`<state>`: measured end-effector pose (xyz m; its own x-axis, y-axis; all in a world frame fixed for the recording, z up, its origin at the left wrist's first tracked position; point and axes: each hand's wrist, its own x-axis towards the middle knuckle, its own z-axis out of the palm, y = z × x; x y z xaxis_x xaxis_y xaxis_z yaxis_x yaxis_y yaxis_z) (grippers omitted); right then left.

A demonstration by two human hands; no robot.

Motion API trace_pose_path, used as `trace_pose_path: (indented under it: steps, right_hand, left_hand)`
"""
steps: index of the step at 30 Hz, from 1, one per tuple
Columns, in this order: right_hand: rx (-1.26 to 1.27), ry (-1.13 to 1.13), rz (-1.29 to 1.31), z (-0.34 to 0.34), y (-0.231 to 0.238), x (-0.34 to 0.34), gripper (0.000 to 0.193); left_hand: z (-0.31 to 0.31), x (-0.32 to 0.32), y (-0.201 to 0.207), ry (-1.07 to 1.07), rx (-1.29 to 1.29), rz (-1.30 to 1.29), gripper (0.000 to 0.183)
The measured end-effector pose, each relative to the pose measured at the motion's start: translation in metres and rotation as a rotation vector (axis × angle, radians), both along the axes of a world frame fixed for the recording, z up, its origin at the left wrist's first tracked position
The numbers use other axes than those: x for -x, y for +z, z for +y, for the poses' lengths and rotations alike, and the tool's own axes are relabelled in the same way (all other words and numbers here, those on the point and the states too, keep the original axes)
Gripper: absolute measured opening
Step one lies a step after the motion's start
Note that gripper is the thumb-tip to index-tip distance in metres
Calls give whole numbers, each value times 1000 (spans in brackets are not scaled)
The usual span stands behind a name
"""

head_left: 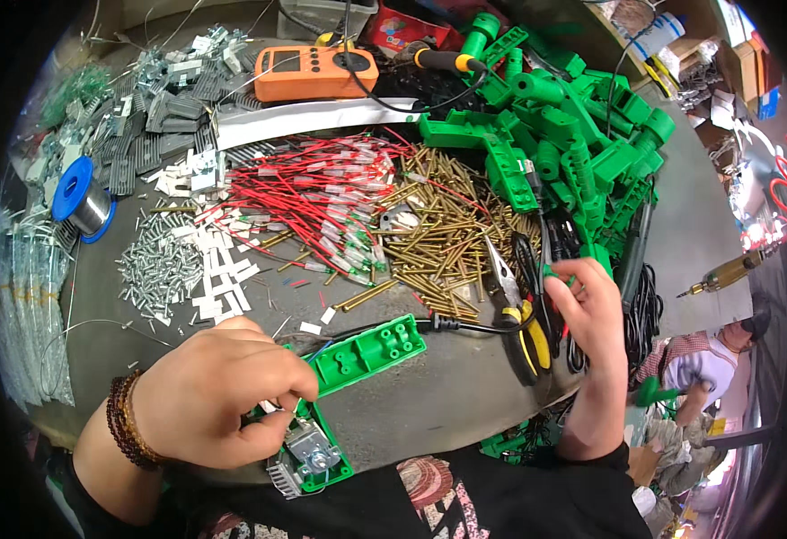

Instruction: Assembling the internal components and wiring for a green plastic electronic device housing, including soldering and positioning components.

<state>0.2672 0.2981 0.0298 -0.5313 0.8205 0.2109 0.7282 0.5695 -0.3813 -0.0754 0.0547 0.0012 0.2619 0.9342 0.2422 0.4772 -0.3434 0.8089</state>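
Observation:
My left hand (223, 395), with a beaded bracelet at the wrist, is closed in a pinch over an open green plastic housing (366, 355). What its fingertips hold is too small to make out; a bit of white shows there. The housing's lower part holds a metal block with a screw (313, 449), beside a grey ribbed piece (284, 478). A black cable (479, 325) runs right from the housing's far end. My right hand (591, 305) is closed beside yellow-and-black pliers (524, 337). Green shows between its fingers, but I cannot tell what they hold.
Red-wired parts (308, 193), brass tubes (452, 216), screws (160, 265) and white pieces (223, 278) lie in heaps. Green housings (582, 135) pile up at the far right. An orange multimeter (313, 74) and a solder spool (85, 199) stand beyond. Another person (699, 368) is at right.

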Motion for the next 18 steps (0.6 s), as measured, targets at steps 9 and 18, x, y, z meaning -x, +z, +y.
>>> trace_pose_path:
  steps: [9,18]
  right_hand:
    - [351,-49,449,5,10,8,20]
    - [-116,-37,424,7,15,52,38]
  left_hand:
    - [-5,-3,0,22,-45,25,23]
    - [-2,2,0,8,-35,58,24]
